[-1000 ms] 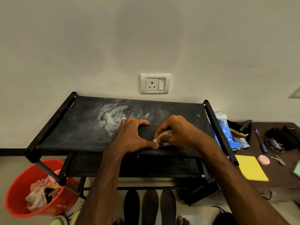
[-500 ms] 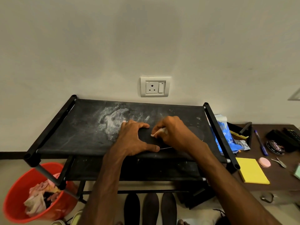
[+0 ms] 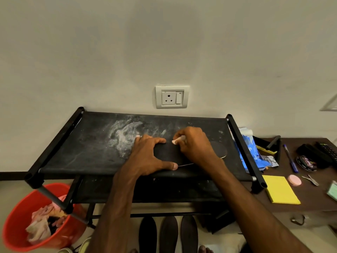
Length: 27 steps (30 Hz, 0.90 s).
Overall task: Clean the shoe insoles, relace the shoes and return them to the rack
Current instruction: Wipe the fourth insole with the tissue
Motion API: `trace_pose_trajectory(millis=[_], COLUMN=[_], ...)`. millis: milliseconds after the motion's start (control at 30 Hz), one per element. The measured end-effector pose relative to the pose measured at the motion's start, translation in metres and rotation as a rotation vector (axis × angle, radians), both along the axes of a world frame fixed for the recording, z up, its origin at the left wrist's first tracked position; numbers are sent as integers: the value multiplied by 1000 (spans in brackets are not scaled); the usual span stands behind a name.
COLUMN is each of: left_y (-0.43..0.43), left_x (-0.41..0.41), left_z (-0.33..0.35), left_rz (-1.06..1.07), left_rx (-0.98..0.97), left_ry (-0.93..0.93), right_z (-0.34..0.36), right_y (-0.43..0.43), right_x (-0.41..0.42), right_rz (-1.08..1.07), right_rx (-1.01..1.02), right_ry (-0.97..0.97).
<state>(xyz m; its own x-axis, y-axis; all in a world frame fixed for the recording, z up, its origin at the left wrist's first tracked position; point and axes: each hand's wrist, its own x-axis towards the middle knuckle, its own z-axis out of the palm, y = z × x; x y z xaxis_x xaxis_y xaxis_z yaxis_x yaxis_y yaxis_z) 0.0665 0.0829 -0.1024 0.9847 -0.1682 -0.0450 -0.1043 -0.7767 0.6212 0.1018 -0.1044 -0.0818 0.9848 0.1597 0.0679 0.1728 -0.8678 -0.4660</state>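
Observation:
A black insole (image 3: 168,152) lies flat on the top shelf of the black shoe rack (image 3: 94,143). My left hand (image 3: 147,156) is spread over the insole's left end, with fingers at its far edge and thumb at its near edge. My right hand (image 3: 195,145) grips a small white wipe (image 3: 178,139) and presses it onto the insole near its far edge. The insole's right end (image 3: 219,149) shows beyond my right wrist. Three more dark insoles (image 3: 168,234) lie side by side on the floor below the rack.
White powder smears (image 3: 125,136) mark the shelf to the left. A red bucket (image 3: 16,225) with used wipes stands at lower left. A brown table at right holds a blue wipe pack (image 3: 249,150), yellow notepad (image 3: 280,192), brush, pen and polish tin (image 3: 306,162).
My right hand has slid the wipe from the insole's near edge up to its far edge. My left hand has kept its hold on the insole.

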Motion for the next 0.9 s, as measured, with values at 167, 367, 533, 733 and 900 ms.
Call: trace_pose_trajectory(millis=[167, 367, 533, 733, 900], left_y=[1, 1, 10, 42, 40], left_x=[2, 1, -1, -4, -3], left_z=[0, 5, 14, 29, 24], left_rz=[18, -3, 17, 28, 56], left_rx=[3, 19, 81, 22, 0], left_ry=[9, 1, 13, 110, 99], right_z=[7, 13, 8, 6, 9], right_y=[1, -6, -6, -15, -10], right_x=[-10, -25, -23, -12, -13], right_rz=[175, 359, 301, 74, 43], right_rx=[5, 79, 110, -45, -3], right_ry=[52, 103, 97, 36, 81])
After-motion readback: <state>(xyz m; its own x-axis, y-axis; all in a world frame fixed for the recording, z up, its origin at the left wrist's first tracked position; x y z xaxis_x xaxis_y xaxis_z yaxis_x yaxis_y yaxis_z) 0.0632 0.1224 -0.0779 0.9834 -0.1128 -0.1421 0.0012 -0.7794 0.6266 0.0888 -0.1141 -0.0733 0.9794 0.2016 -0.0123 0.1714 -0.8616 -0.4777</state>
